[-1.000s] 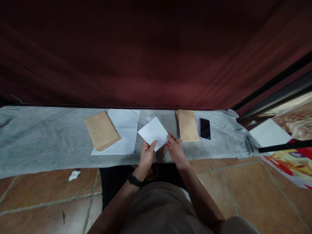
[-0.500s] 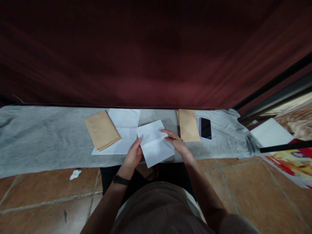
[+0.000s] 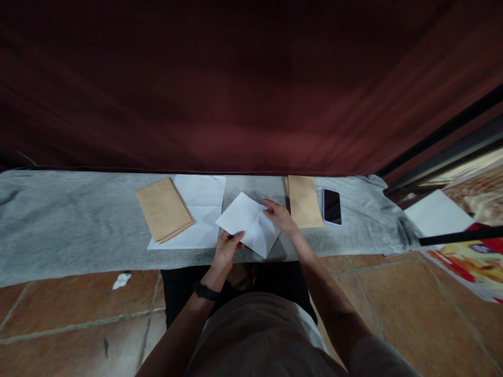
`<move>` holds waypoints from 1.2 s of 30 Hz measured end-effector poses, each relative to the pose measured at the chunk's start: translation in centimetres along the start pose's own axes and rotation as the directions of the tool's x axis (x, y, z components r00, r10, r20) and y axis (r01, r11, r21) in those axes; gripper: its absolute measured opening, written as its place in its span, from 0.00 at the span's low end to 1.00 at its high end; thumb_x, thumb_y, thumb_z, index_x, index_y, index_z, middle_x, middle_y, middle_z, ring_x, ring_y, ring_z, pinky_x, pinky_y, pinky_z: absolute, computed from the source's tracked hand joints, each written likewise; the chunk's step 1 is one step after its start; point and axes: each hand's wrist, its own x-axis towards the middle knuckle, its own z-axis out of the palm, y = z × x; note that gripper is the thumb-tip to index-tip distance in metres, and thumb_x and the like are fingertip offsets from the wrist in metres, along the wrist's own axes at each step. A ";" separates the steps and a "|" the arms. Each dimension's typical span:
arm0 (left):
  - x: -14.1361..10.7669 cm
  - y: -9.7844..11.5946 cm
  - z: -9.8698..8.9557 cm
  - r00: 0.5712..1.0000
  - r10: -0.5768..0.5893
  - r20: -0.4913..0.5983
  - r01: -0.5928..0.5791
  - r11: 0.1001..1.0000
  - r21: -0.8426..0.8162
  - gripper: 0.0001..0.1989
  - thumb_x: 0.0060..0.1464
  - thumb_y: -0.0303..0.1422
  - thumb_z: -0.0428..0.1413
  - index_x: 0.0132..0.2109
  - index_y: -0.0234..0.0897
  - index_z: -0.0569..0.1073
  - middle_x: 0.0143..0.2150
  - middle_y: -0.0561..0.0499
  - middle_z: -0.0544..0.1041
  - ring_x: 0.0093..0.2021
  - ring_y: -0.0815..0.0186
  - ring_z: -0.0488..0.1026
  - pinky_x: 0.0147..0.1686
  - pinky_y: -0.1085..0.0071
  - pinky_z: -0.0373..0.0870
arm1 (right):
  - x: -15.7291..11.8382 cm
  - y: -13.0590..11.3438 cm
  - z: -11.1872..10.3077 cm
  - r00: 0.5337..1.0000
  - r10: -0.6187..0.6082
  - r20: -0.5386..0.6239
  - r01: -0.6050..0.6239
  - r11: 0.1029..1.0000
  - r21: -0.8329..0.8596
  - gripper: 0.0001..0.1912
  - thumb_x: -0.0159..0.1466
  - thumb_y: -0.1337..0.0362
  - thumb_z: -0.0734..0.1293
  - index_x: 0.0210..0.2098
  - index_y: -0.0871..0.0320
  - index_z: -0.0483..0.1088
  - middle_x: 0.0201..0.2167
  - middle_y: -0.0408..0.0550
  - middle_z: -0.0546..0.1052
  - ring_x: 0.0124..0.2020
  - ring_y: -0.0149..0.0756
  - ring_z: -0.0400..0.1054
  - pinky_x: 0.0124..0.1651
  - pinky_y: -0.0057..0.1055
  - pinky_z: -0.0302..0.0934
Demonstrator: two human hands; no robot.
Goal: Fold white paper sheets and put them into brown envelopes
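My left fingertips are hidden beneath the creased white paper (image 3: 251, 222). Brown envelopes (image 3: 164, 210) cover part of the sheet underneath (image 3: 202, 193); their faint red print is, I think, too blurred to read.

The surface (image 3: 66, 220) extends left to right in front of the curtain (image 3: 236, 104). Left section: the flat sheet (image 3: 204, 225) lies on the surface, and the left envelope stack (image 3: 163, 209) partly overlaps its left side. Centre section: the folded sheet (image 3: 249, 222) is located between the two envelope stacks, in the left hand (image 3: 227, 248) and right hand (image 3: 280, 215). Right section: the right envelope stack (image 3: 305, 201) rests on the surface; the phone (image 3: 332, 207) lies just to its right.
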 end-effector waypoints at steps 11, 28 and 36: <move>0.7 2.8 0.4 0.996 0.019 -0.089 -0.030 0.992 -0.120 0.24 0.31 0.34 0.72 0.39 0.36 0.76 0.32 0.56 0.76 0.25 0.74 0.69 0.22 0.77 0.66 | -0.4 -1.6 -0.9 0.999 -0.042 0.030 0.022 0.871 0.491 0.23 0.59 0.60 0.71 0.54 0.51 0.75 0.34 0.42 0.77 0.33 0.33 0.69 0.35 0.27 0.62; 0.2 3.6 0.7 0.937 0.341 0.074 -0.347 0.887 0.307 0.24 0.44 0.43 0.68 0.47 0.36 0.80 0.25 0.58 0.67 0.25 0.71 0.62 0.26 0.73 0.61 | 0.2 -5.8 -2.9 0.990 -0.110 -0.084 0.135 0.905 0.404 0.14 0.59 0.54 0.70 0.41 0.55 0.75 0.28 0.39 0.69 0.27 0.29 0.60 0.29 0.25 0.55; 0.5 4.0 0.3 0.853 0.516 0.082 -0.481 0.714 0.508 0.09 0.47 0.40 0.63 0.31 0.38 0.80 0.29 0.53 0.71 0.30 0.67 0.69 0.33 0.70 0.66 | 0.2 -6.5 -3.4 0.961 -0.209 -0.183 0.250 0.939 0.238 0.10 0.61 0.56 0.70 0.37 0.54 0.78 0.31 0.42 0.70 0.32 0.32 0.64 0.35 0.28 0.60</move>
